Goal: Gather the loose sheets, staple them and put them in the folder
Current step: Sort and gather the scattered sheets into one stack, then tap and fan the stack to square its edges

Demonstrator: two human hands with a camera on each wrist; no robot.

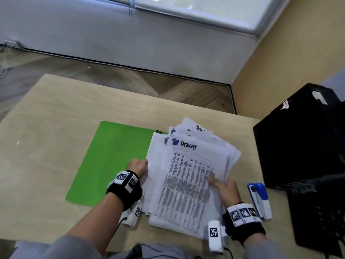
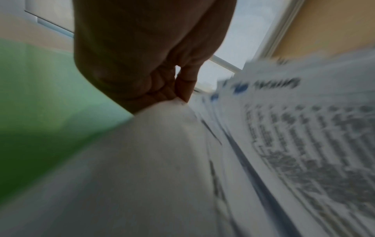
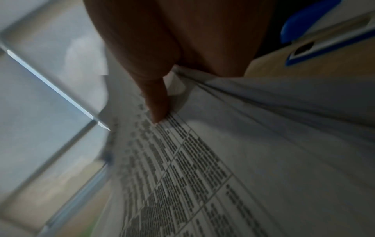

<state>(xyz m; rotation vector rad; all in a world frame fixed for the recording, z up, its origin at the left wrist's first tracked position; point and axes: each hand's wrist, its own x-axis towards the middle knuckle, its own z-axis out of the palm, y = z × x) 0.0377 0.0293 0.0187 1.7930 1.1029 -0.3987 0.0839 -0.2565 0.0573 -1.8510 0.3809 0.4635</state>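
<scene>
You have both hands on the uneven stack of white printed sheets (image 1: 188,176), which fans out at its far end and lies on the pale wooden table (image 1: 46,146), its left part overlapping the right side of the flat bright-green card folder (image 1: 112,161). Your left hand (image 1: 136,166) sits at the stack's left edge with its fingers curled in; the left wrist view shows the thumb and fingers pinching the paper edge (image 2: 178,89), the green folder just beside it. Your right hand (image 1: 226,189) grips the right edge of the stack: the thumb lies on top of the printed table of the uppermost sheet, and in the right wrist view the other fingers go under a lifted bundle of sheets (image 3: 158,99). The top sheet bears a handwritten heading and a blue ink mark near its far edge. The blue-and-white stapler (image 1: 259,200) lies on the table just beside your right wrist, apart from the paper. A black boxy case (image 1: 298,137) stands at the table's right side.
</scene>
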